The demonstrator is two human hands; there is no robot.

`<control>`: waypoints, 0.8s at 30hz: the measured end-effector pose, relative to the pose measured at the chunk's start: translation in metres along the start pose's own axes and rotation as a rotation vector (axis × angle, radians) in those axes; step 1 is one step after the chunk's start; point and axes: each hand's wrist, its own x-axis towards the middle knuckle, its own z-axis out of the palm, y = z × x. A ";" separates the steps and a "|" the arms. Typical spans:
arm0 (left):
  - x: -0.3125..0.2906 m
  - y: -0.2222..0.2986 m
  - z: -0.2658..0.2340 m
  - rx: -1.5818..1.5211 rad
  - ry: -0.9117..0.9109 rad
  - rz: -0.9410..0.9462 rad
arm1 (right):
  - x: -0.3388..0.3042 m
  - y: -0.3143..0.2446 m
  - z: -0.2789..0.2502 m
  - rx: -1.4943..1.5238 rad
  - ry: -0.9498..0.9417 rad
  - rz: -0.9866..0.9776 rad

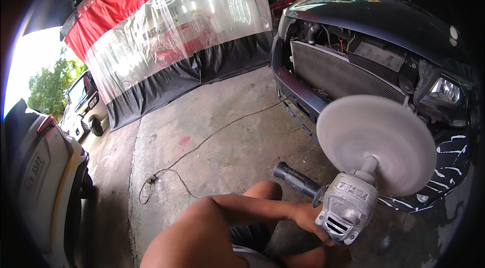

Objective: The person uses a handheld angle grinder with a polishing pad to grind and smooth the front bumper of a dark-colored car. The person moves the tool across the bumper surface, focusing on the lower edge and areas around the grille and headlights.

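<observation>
A grey, dust-coated polisher (348,205) is held up before me at the right. Its round white buffing pad (376,144) is smeared by motion, and part of the car's front is hidden behind it. My left hand (309,221) is closed around the polisher's body, below the black side handle (295,177), which sticks out to the left with no hand on it. I cannot make out my right hand; bare skin shows beneath the tool, but whether it is hand or leg is unclear. Behind the pad, a glossy black panel (449,159) carries white streaks.
A dark car (353,10) with its front grille off shows its radiator (343,68) and headlight (444,91). A thin cord (202,143) runs across the concrete floor. A red, clear and black curtain (197,66) hangs ahead. Another car (35,167) stands at the left.
</observation>
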 end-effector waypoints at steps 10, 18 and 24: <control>-0.155 0.100 -0.014 1.538 0.835 0.464 | -0.012 -0.023 0.001 0.126 -0.018 -0.073; -0.194 0.159 -0.057 1.104 0.386 -0.766 | -0.009 -0.038 0.039 0.235 -0.123 -0.176; -0.206 0.120 -0.104 0.871 0.292 -0.202 | 0.032 -0.083 0.022 -0.273 -0.675 0.028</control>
